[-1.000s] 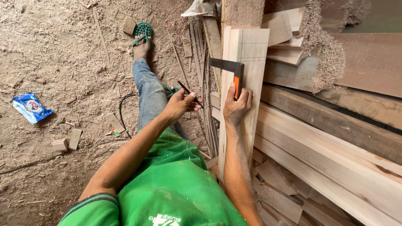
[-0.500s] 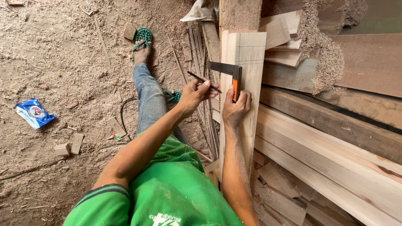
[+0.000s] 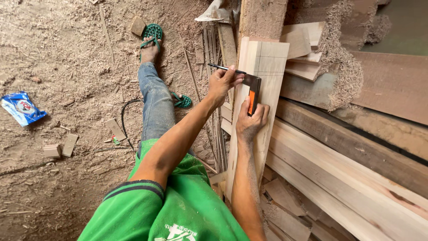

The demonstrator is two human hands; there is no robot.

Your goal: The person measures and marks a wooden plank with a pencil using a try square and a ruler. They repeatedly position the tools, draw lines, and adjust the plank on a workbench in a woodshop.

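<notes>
My right hand (image 3: 252, 120) presses the try square (image 3: 252, 91) flat on the pale board (image 3: 263, 80), fingers curled over its orange stock. My left hand (image 3: 223, 82) pinches a pencil (image 3: 219, 68) between thumb and fingers, tip meeting the square's dark blade near the board's left edge. To mark true, I'd judge the stock must stay snug and the pencil ride the blade (no wobble). The board lies propped on stacked planks (image 3: 347, 165), its long axis running away from me, far end already lined.

Green short-sleeved shirt (image 3: 178, 209) (dark band at the cuff), blue jeans (image 3: 156, 105), green sandals (image 3: 151, 33)
</notes>
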